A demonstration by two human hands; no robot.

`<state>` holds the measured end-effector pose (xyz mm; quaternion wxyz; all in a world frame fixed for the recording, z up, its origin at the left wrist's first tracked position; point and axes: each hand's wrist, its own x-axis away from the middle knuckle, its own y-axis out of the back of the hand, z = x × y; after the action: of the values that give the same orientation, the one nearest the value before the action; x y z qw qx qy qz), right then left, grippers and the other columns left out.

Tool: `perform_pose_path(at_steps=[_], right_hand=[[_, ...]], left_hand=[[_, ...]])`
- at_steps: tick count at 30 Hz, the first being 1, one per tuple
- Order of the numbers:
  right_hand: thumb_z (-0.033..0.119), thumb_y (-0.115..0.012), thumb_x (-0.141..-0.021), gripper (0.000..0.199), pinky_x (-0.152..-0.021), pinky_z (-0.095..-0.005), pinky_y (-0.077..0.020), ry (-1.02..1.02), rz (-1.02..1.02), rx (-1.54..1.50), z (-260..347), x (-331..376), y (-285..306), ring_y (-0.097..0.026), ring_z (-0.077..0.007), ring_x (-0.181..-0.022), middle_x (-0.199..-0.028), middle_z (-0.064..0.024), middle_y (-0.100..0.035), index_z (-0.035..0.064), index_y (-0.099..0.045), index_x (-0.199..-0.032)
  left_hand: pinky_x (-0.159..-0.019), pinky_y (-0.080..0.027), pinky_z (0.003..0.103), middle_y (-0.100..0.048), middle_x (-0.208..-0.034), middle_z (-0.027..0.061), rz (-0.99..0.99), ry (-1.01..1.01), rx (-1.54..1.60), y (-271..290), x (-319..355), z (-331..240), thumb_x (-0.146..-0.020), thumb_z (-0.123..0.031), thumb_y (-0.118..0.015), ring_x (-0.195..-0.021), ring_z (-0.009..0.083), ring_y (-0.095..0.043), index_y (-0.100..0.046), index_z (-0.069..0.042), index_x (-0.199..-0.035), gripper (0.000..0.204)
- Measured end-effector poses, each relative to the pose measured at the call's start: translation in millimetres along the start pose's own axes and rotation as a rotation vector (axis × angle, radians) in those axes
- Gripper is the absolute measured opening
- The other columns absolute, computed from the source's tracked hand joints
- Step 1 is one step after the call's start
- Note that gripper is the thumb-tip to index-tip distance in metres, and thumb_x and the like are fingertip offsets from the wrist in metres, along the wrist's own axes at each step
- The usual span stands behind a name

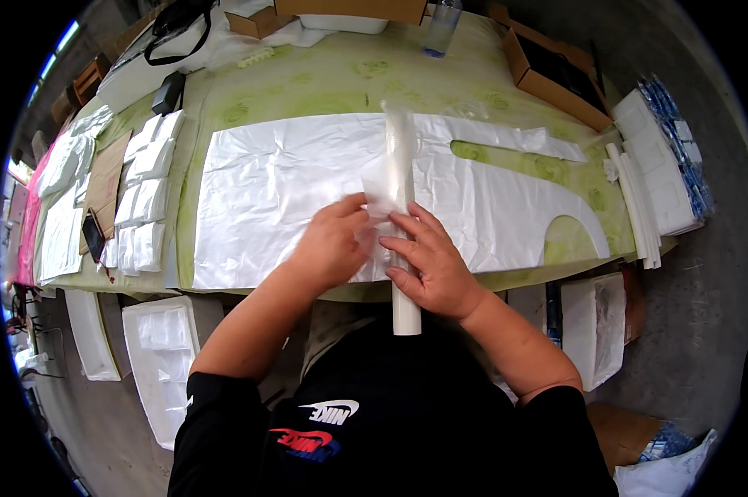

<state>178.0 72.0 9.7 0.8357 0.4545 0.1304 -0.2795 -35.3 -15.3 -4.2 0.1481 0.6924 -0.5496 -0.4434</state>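
A white roll point(403, 207) is held at the near edge of a green table point(324, 87) by two hands.

The roll lies pointing from near to far, its near end hanging past the table edge, on top of a wide white plastic sheet point(283, 190) spread flat across the tablecloth. The right hand point(436, 265) is curled around the roll's near part — fingers closed on it, thumb on the left side. The left hand point(332, 244) is pressed just left of the roll, fingers bent and pinched on a thin clear film point(380, 195) drawn off it. Stacks of folded white bags point(146, 195) are seen far left, an open cardboard box point(556, 74) far right.
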Motion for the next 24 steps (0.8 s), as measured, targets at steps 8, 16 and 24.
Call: perform_pose_path(at_steps=[8,16,24], right_hand=[[0.020,-0.076,-0.083,0.028,-0.110,-0.0549,-0.0386,-0.006,-0.007,0.140,29,-27,-31,-0.051,-0.0397,-0.129,-0.120,-0.0125,-0.066,0.0076,-0.072,-0.107],[0.014,-0.074,-0.084,0.011,-0.111,-0.0586,-0.0378,0.087,-0.050,-0.056,39,-13,-35,-0.063,-0.0303,-0.112,-0.103,-0.0044,-0.069,0.0112,-0.071,-0.095],[0.011,-0.075,-0.082,0.012,-0.118,-0.0586,-0.0317,0.135,0.092,-0.241,47,-17,-35,-0.066,-0.0248,-0.104,-0.096,-0.0024,-0.070,0.0123,-0.071,-0.094]], left_hand=[[-0.079,-0.055,0.041,-0.065,-0.118,0.0129,-0.325,-0.124,0.178,37,-17,-16,-0.074,0.013,-0.060,-0.101,0.0326,-0.063,-0.064,-0.004,-0.096,0.028],[-0.104,-0.047,0.047,-0.070,-0.124,0.0095,-0.039,0.021,-0.016,16,-12,24,-0.085,-0.001,-0.060,-0.122,0.0332,-0.061,-0.070,-0.008,-0.110,0.028],[-0.096,-0.046,0.044,-0.067,-0.110,0.0036,-0.078,0.132,-0.448,57,7,27,-0.085,-0.011,-0.073,-0.106,0.0296,-0.062,-0.074,-0.013,-0.102,0.017]])
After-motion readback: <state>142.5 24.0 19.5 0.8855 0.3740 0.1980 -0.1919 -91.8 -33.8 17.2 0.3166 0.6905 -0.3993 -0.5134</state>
